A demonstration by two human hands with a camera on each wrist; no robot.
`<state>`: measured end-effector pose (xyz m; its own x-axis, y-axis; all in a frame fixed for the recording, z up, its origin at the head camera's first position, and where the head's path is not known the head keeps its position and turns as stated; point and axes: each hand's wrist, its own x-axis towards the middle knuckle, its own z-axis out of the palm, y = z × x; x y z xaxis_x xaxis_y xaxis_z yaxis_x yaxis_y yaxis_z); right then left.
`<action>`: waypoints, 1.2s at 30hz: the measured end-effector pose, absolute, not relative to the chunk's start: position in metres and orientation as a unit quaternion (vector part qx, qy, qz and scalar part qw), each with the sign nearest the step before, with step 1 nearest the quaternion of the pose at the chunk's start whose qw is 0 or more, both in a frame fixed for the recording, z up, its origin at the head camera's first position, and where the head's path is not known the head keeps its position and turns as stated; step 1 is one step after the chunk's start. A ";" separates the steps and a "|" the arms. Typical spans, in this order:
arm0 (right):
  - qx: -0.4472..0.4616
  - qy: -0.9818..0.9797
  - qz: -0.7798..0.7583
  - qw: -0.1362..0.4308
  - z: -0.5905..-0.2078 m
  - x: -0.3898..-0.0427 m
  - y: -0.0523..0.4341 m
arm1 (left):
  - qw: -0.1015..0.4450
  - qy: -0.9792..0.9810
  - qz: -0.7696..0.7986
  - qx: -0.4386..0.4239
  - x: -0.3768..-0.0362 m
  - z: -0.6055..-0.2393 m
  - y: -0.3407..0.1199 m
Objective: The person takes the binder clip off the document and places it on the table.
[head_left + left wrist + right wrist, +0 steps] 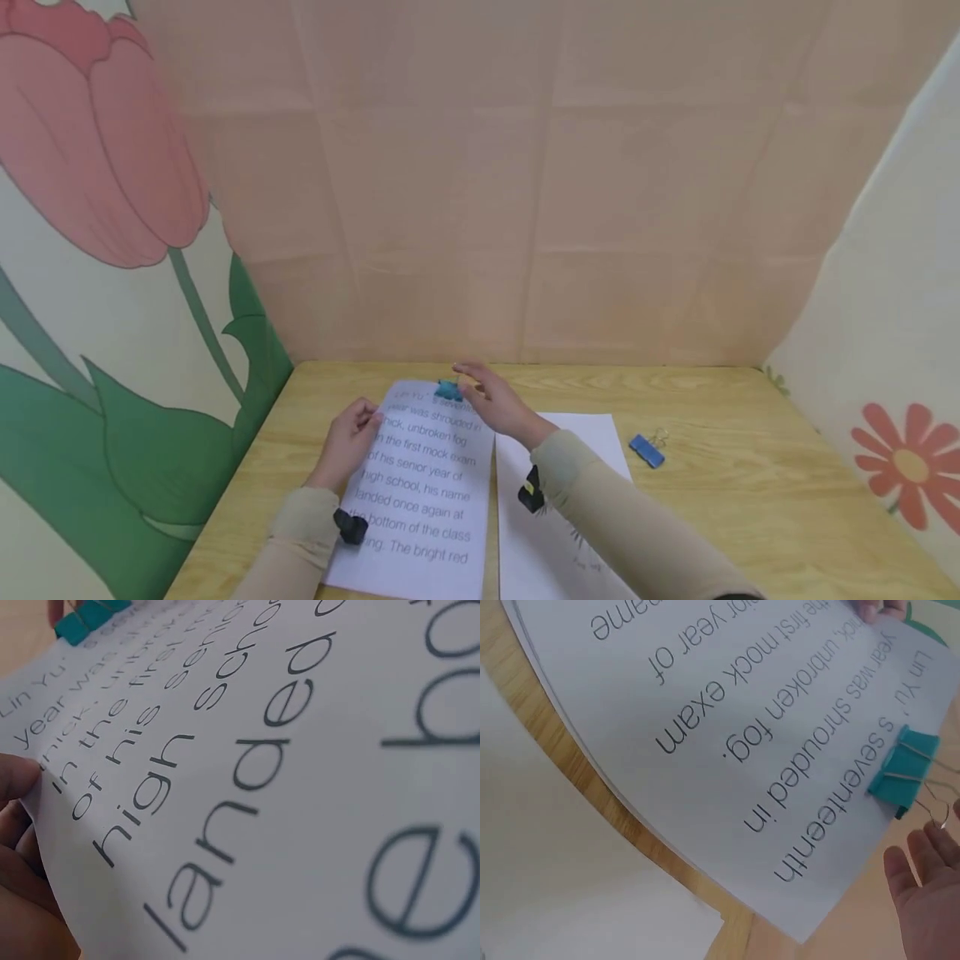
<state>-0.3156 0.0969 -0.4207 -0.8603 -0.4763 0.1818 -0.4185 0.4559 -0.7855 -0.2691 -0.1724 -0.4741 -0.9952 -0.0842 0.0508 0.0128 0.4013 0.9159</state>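
A stack of printed paper lies on the wooden table, with large black text filling the left wrist view. A teal binder clip is clamped on its far edge. My left hand pinches the paper's left edge, thumb on top and fingers beneath. My right hand hovers just right of the teal clip with relaxed fingers, beside its wire handle and not gripping it.
A second white sheet lies to the right of the printed stack, under my right forearm. A blue binder clip rests on the table further right. Cloth walls with flower prints close in the back and both sides.
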 end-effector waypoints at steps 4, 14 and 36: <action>-0.234 0.824 -0.513 0.064 -0.419 -0.316 0.100 | 0.048 -0.835 -0.548 0.019 -0.267 -0.475 -0.174; -0.201 0.787 -0.572 0.115 -0.422 -0.319 0.101 | 0.023 -0.830 -0.555 0.037 -0.265 -0.477 -0.170; -0.176 0.828 -0.528 0.069 -0.426 -0.315 0.099 | 0.030 -0.849 -0.527 0.028 -0.270 -0.484 -0.172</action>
